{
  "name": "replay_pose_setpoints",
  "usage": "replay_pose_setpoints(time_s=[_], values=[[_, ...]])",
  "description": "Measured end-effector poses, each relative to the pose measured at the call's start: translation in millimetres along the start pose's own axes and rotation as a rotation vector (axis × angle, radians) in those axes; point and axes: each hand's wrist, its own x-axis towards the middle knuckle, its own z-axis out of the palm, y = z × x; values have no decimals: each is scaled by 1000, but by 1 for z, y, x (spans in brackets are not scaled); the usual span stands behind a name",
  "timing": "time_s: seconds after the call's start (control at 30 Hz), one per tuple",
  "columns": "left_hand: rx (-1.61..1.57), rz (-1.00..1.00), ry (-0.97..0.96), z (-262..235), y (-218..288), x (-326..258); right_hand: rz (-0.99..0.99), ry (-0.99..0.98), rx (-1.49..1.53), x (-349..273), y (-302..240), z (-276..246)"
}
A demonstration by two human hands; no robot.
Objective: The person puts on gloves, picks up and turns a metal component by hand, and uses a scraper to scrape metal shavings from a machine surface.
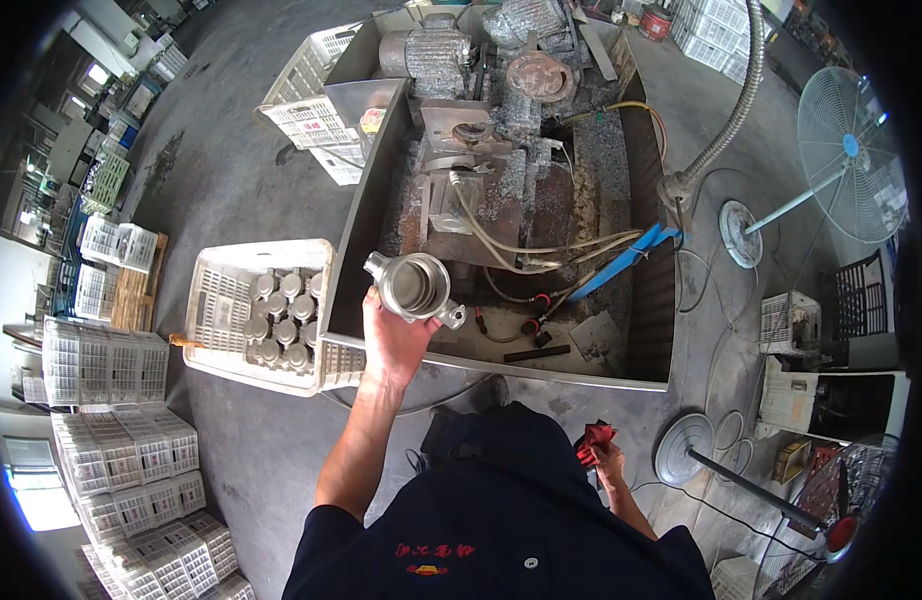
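My left hand (393, 342) grips a round metal casting (441, 284), held up over the near left corner of the machine's metal tray (501, 372). The casting is silvery, with a wide open bore and a lug on each side. Low at my right side, my right hand (610, 466) is closed on a bunched red cloth (595, 440). To the left of the casting stands a white plastic crate (216, 300), where several similar grey metal parts (281, 318) sit in rows.
Inside the tray are a motor (421, 55), hoses (491, 238), blue strap (611, 270) and metal chips. A flexible conduit (726, 130) arches at the right. Standing fans (849, 150) and cables occupy the right floor. Stacked white crates (121, 440) line the left.
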Motion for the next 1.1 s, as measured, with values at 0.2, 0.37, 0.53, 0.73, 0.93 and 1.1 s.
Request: replay_pose_setpoints(time_s=[0.2, 0.37, 0.53, 0.73, 0.93, 1.1], values=[[-57, 28, -100, -1, 0, -3, 37, -7, 63, -1, 4, 0], [70, 155, -86, -5, 5, 3, 57, 22, 51, -2, 3, 3], [698, 491, 190, -21, 34, 24, 70, 15, 66, -5, 5, 6], [1518, 790, 223, -25, 22, 79, 103, 33, 211, -6, 25, 16], [1862, 869, 97, -34, 2, 109, 151, 8, 98, -9, -1, 8], [1929, 898, 40, -36, -4, 123, 102, 49, 57, -10, 2, 12]])
